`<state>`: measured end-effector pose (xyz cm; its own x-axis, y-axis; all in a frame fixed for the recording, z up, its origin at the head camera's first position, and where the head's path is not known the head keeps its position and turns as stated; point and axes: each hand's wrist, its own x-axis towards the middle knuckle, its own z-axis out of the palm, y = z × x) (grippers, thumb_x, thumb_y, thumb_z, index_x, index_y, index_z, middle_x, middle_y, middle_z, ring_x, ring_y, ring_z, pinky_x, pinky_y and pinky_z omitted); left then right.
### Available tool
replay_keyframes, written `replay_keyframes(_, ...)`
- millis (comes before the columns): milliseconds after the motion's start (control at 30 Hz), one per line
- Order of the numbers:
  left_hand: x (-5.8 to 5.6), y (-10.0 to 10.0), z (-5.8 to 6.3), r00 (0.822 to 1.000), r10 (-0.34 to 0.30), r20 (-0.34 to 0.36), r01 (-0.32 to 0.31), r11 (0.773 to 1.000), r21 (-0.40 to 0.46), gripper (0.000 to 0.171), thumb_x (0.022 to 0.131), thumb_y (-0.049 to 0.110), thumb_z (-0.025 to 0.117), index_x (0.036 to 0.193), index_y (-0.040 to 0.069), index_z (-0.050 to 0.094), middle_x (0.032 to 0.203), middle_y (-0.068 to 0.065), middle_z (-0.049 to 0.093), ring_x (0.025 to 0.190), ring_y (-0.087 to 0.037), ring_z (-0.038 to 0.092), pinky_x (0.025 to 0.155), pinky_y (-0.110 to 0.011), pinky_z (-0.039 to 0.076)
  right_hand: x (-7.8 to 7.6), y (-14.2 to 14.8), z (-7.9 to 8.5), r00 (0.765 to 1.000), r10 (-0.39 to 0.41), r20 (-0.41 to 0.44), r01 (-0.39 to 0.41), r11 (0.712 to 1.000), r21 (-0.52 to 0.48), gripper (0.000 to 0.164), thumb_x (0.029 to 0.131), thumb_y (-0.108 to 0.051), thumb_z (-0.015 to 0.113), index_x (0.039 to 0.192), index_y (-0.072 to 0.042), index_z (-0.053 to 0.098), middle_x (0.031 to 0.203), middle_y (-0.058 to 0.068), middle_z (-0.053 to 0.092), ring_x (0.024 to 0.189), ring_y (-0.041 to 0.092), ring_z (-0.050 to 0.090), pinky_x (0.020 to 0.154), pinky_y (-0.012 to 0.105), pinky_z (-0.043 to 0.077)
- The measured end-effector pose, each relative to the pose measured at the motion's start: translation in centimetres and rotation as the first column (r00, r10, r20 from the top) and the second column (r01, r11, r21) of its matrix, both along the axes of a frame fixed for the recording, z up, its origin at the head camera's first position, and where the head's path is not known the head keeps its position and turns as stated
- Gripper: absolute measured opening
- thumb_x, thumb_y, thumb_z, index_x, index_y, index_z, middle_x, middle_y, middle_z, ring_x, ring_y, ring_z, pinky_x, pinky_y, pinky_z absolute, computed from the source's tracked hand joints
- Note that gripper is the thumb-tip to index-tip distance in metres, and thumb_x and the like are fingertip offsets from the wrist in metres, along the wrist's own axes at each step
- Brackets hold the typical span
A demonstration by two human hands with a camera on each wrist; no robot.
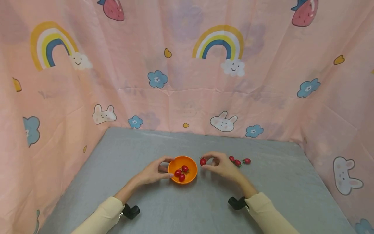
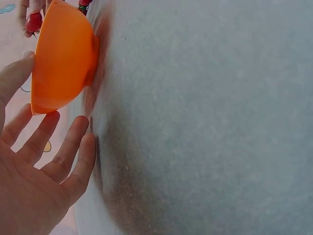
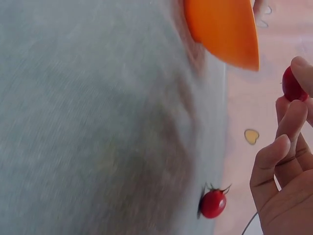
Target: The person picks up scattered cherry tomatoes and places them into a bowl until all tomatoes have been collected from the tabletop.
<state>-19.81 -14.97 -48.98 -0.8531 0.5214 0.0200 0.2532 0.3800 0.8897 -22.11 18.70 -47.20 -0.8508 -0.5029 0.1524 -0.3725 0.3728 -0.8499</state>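
An orange bowl (image 1: 190, 162) stands on the table, with three cherry tomatoes (image 1: 181, 177) inside it. My left hand (image 1: 150, 171) holds the bowl at its left side, thumb and fingertips spread along the rim. To the right of the bowl, my right hand (image 1: 222, 166) pinches one cherry tomato (image 1: 203, 161) between thumb and fingers. This tomato is above the table, just outside the rim. In the right wrist view the pinched tomato (image 3: 292, 84) is partly covered by the thumb.
Three more cherry tomatoes (image 1: 237, 162) with green stems lie on the grey table (image 1: 187, 211), just beyond my right hand. A pink printed curtain (image 1: 187, 104) encloses the table at the back and sides. Black wrist-worn devices (image 1: 131, 212) sit at both cuffs.
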Motion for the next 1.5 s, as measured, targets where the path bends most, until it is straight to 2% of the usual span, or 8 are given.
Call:
replay_keyframes(367,0.0,0.0,0.1,1.0,-0.004,0.0,0.004,1.0,-0.006,0.059,0.093,0.02,0.078,0.143,0.007,0.051,0.139,-0.015,0.054,0.107,-0.027,0.068,0.098,-0.045,0.051,0.2,-1.6,0.4,1.0,0.024,0.003,-0.024,0.999,0.034,0.033,0.09,-0.019,0.081,0.12,-0.01,0.072,0.103,0.002,0.067,0.06,0.02,0.053,0.054,0.025,0.048)
replay_keyframes(600,0.1,0.1,0.1,1.0,-0.006,-0.007,0.006,1.0,-0.014,0.059,0.093,0.02,0.077,0.144,0.006,0.051,0.139,-0.015,0.054,0.108,-0.027,0.068,0.097,-0.046,0.051,0.3,-2.4,0.0,0.996,0.092,0.01,-0.091,0.996,-0.018,0.034,0.091,-0.008,0.079,0.123,-0.003,0.069,0.105,0.011,0.067,0.058,0.027,0.051,0.053,0.023,0.046)
replay_keyframes(767,0.1,0.1,0.2,1.0,-0.006,-0.004,0.006,1.0,-0.014,0.059,0.093,0.02,0.078,0.144,0.006,0.051,0.139,-0.015,0.054,0.108,-0.027,0.068,0.097,-0.046,0.051,0.3,-2.4,-0.1,0.995,0.097,0.026,-0.097,0.995,-0.006,0.034,0.09,-0.014,0.08,0.122,-0.006,0.07,0.104,0.008,0.067,0.06,0.022,0.053,0.055,0.023,0.049)
replay_keyframes(967,0.1,0.1,0.3,1.0,-0.004,-0.003,0.004,1.0,-0.012,0.059,0.093,0.018,0.078,0.144,0.005,0.051,0.139,-0.016,0.055,0.107,-0.027,0.068,0.098,-0.047,0.051,0.0,-1.5,-0.7,0.995,0.097,-0.02,-0.097,0.995,0.003,0.032,0.091,-0.015,0.079,0.121,-0.007,0.071,0.1,0.004,0.068,0.058,0.02,0.051,0.054,0.024,0.048)
replay_keyframes(1133,0.1,0.1,0.3,1.0,-0.004,0.0,0.004,1.0,-0.015,0.059,0.093,0.018,0.077,0.144,0.005,0.05,0.139,-0.016,0.054,0.107,-0.027,0.068,0.098,-0.047,0.051,0.0,-0.2,-0.8,0.998,0.058,-0.026,-0.057,0.998,0.02,0.03,0.092,-0.012,0.078,0.12,-0.005,0.071,0.098,-0.001,0.068,0.058,0.02,0.052,0.054,0.024,0.048)
replay_keyframes(1300,0.1,0.1,0.3,1.0,-0.001,-0.005,0.0,1.0,-0.027,0.059,0.093,0.019,0.078,0.144,0.006,0.05,0.14,-0.015,0.054,0.107,-0.026,0.068,0.097,-0.047,0.051,0.2,1.3,-0.6,1.0,0.008,-0.02,-0.007,0.999,0.041,0.029,0.092,-0.013,0.078,0.119,-0.005,0.071,0.098,-0.001,0.068,0.058,0.02,0.052,0.055,0.024,0.048)
replay_keyframes(1500,0.0,0.2,0.2,1.0,-0.005,-0.01,0.005,0.999,-0.031,0.059,0.093,0.019,0.078,0.144,0.005,0.05,0.139,-0.016,0.054,0.106,-0.025,0.068,0.097,-0.046,0.051,0.2,3.2,-1.1,0.999,-0.012,-0.044,0.013,1.0,0.018,0.027,0.092,-0.012,0.078,0.117,-0.003,0.071,0.097,0.002,0.069,0.054,0.018,0.05,0.051,0.023,0.045)
